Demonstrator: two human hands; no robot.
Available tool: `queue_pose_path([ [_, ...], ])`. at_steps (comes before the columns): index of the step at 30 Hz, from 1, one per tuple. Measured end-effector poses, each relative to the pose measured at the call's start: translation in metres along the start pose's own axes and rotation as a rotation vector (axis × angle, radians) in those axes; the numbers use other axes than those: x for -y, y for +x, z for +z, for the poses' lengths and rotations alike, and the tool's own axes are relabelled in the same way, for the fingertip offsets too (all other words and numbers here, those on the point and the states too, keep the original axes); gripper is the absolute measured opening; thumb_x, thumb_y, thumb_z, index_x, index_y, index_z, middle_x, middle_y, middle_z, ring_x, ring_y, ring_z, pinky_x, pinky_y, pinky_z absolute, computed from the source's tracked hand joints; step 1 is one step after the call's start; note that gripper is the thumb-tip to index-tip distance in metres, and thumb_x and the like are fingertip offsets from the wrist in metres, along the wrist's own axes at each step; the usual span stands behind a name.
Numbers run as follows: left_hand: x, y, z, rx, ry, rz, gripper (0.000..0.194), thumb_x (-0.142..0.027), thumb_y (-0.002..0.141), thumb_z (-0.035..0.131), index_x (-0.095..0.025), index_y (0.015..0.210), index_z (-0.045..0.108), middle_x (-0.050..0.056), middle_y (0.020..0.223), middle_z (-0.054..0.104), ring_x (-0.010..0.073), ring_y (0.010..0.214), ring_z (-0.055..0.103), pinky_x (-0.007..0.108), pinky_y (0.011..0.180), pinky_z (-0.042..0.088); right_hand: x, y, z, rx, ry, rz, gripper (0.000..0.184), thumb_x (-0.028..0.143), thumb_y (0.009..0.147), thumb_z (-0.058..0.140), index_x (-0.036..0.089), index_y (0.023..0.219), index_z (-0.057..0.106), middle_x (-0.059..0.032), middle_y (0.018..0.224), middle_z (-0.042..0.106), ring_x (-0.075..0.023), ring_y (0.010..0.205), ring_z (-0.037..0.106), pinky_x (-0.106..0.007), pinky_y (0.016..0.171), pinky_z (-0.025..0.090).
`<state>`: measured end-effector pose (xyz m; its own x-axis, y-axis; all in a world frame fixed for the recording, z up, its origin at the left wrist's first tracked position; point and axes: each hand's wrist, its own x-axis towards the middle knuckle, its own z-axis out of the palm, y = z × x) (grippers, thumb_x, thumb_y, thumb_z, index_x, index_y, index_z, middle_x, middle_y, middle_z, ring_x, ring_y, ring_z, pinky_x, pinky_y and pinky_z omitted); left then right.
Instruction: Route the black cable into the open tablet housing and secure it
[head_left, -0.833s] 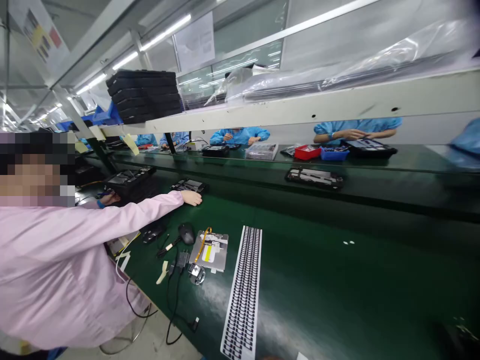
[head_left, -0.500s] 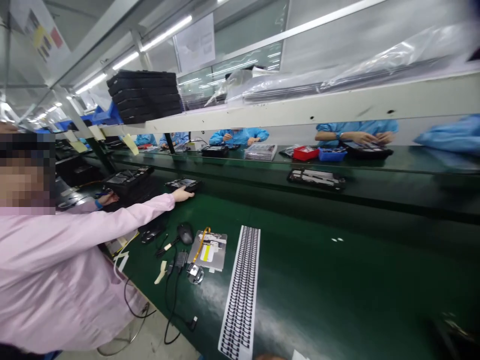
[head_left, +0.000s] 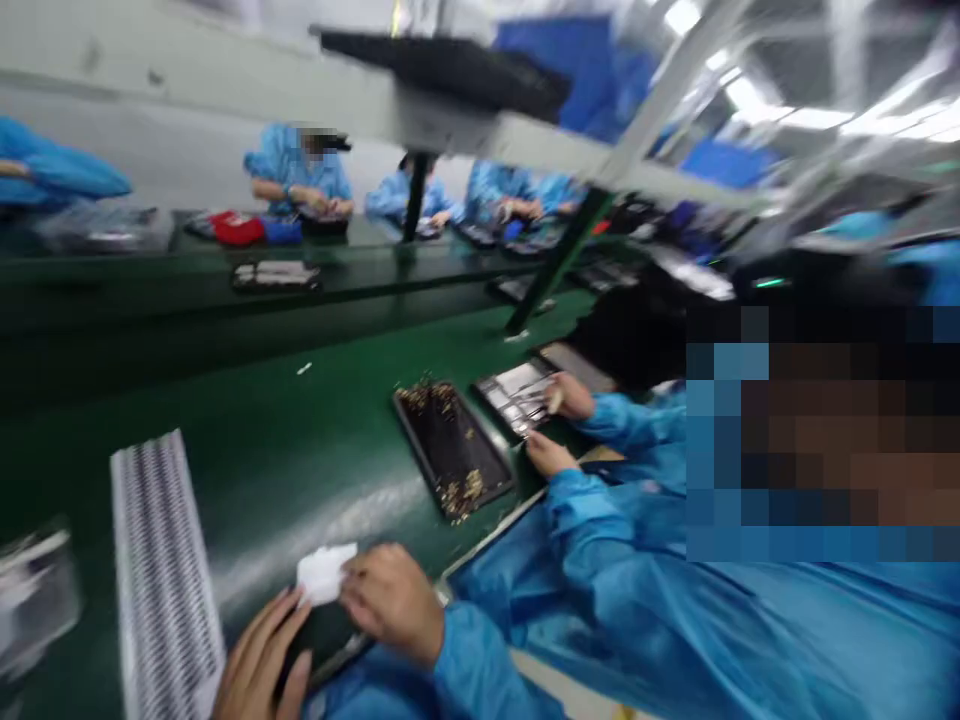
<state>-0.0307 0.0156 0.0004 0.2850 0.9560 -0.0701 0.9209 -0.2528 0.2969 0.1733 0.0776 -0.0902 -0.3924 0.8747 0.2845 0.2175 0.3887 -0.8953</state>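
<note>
Over the desk [head_left: 247,420], the right hand [head_left: 395,600] pinches a white slip [head_left: 324,573] beside the spread left hand [head_left: 261,658], calling for light handling

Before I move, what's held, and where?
A white piece, by its right edge, in the right hand; the left hand is at its lower-left edge.

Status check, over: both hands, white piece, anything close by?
Right hand pinching white piece. Left hand open, fingertips at its near edge. Patterned sheet beside left hand; black tray beyond right hand.
</note>
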Motion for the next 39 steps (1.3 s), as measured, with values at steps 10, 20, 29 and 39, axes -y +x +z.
queue_pose_path([
  [10, -0.051, 0.03, -0.01, 0.02, -0.102, -0.288, 0.032, -0.014, 0.098, 0.054, -0.019, 0.129, 0.057, 0.005, 0.131, 0.058, 0.018, 0.126, 0.05, 0.036, 0.108, 0.038, 0.002, -0.018, -0.041, 0.19, 0.1, 0.322, 0.015, 0.021, 0.096, 0.063, 0.021, 0.111, 0.062, -0.0042, 0.103, 0.057, -0.0177, 0.095, 0.05, -0.033, 0.081, 0.038],
  [20, -0.056, 0.027, 0.006, 0.154, -0.067, -0.236, 0.026, -0.018, 0.098, 0.053, -0.018, 0.124, 0.06, 0.005, 0.131, 0.06, 0.021, 0.122, 0.054, 0.039, 0.102, 0.045, 0.007, -0.003, -0.023, 0.409, -0.071, 0.288, 0.004, 0.014, 0.094, 0.061, 0.015, 0.091, 0.058, -0.006, 0.093, 0.054, -0.0217, 0.087, 0.046, -0.035, 0.076, 0.034],
  [29, -0.074, 0.029, -0.012, 0.029, -0.742, -0.934, 0.039, -0.035, 0.089, 0.066, -0.014, 0.12, 0.055, 0.011, 0.114, 0.061, 0.0185, 0.099, 0.062, 0.033, 0.083, 0.052, 0.022, -0.012, -0.04, 0.334, 0.107, 0.145, 0.004, 0.016, 0.1, 0.053, 0.017, 0.104, 0.054, -0.0058, 0.099, 0.054, -0.018, 0.092, 0.047, -0.031, 0.082, 0.037],
  [39, -0.082, 0.036, -0.017, 0.036, -1.328, -1.274, 0.08, -0.069, 0.07, 0.077, -0.007, 0.119, 0.064, 0.015, 0.105, 0.071, 0.0224, 0.094, 0.069, 0.032, 0.086, 0.056, 0.028, 0.0, -0.038, 0.189, 0.112, -0.04, 0.014, 0.023, 0.102, 0.054, 0.017, 0.112, 0.06, -0.0066, 0.097, 0.061, -0.0154, 0.09, 0.054, -0.029, 0.079, 0.044],
])
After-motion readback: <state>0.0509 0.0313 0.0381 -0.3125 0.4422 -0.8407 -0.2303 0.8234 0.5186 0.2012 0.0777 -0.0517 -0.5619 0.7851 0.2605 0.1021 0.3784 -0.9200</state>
